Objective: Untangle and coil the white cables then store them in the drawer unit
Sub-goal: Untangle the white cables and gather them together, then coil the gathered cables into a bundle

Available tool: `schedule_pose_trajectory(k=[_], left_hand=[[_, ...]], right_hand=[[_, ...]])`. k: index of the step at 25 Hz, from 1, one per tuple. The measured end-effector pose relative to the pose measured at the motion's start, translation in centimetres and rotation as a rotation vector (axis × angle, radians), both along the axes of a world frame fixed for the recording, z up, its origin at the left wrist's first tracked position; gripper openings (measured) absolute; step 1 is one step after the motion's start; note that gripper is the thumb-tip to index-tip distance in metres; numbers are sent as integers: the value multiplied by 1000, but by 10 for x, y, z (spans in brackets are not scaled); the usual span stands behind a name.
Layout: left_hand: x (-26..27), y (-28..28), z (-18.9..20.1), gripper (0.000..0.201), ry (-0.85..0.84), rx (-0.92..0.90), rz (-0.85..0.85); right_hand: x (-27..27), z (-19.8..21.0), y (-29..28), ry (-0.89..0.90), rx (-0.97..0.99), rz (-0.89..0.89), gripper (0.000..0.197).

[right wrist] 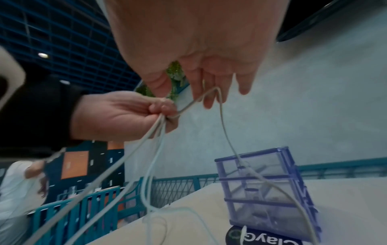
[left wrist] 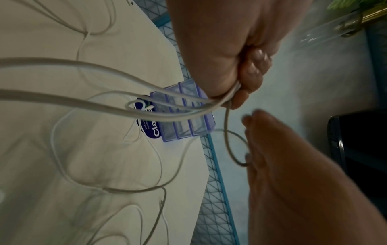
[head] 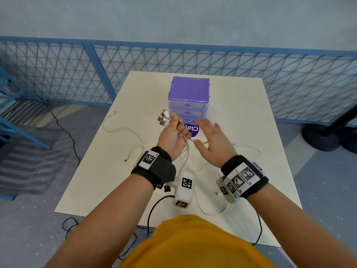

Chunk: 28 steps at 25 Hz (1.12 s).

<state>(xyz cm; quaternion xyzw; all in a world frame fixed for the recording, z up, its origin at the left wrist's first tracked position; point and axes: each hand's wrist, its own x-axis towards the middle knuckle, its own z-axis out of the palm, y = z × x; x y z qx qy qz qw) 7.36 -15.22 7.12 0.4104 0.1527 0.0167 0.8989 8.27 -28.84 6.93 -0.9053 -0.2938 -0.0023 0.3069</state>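
My left hand [head: 173, 132] is raised above the table and grips a bundle of white cables [head: 184, 151] in its fist, with several USB plugs [head: 164, 118] sticking out past the knuckles. The strands hang from the fist to the table in loose loops [left wrist: 83, 102]. My right hand [head: 210, 140] is beside it with fingers nearly straight. One thin strand [right wrist: 217, 90] runs from the left fist [right wrist: 125, 114] over the right fingers [right wrist: 209, 92] and drops toward the drawer unit [right wrist: 266, 182]. The purple drawer unit [head: 188, 95] stands just behind both hands with its drawers closed.
A white table [head: 241, 113] carries slack cable ends at left [head: 116, 129] and right [head: 249, 147]. A round purple sticker [head: 193, 130] lies before the unit. Black wires [head: 152, 209] hang over the near edge. A blue mesh fence [head: 58, 70] rings the table.
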Motion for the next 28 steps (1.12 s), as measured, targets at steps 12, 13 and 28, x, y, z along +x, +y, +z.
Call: schedule_pose_trajectory(k=[12, 13, 28], left_hand=[[-2, -2, 14, 34, -9, -92, -12], [-2, -1, 13, 29, -5, -72, -19], [-3, 5, 0, 53, -206, 1930, -453]], right_hand=[[4, -13, 18, 632, 544, -25, 21], [7, -13, 16, 575, 524, -72, 24], [10, -15, -1, 151, 135, -112, 22]])
